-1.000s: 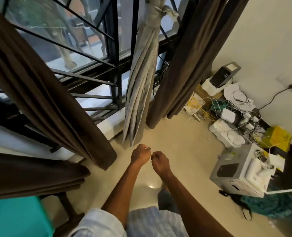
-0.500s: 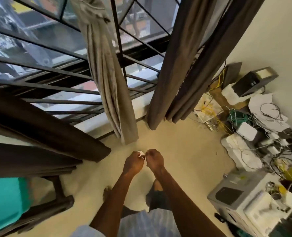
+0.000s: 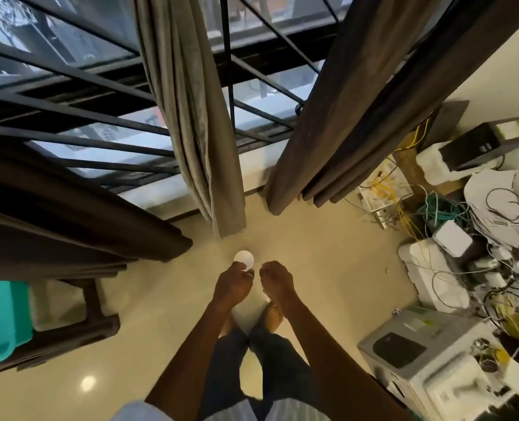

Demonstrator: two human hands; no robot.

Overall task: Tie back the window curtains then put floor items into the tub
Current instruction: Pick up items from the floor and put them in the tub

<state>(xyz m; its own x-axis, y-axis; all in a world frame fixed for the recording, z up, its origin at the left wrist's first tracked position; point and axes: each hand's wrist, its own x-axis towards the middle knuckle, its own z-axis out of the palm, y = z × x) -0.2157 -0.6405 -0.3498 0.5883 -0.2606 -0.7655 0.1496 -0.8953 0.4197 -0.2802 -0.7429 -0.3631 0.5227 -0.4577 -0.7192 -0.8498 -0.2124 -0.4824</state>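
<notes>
1. Above the cream floor (image 3: 313,268), in front of the person's feet, the left hand (image 3: 232,284) pinches a small white disc (image 3: 244,259) at its fingertips.
2. Just beside it, the right hand (image 3: 278,281) is curled with nothing visible in it, clear of the disc.
3. The grey curtain (image 3: 191,117) hangs just beyond the disc.

Cloth, metal and a polished floor.
The grey curtain (image 3: 191,117) was soft cloth with a faint velvety sheen, the brown curtain (image 3: 358,117) heavier and matt. The bars (image 3: 100,141) were dark painted metal, the floor (image 3: 328,268) smooth and glossy, the tub (image 3: 0,323) smooth teal plastic, the disc (image 3: 244,259) white plastic, the printer (image 3: 434,369) matt grey plastic.
</notes>
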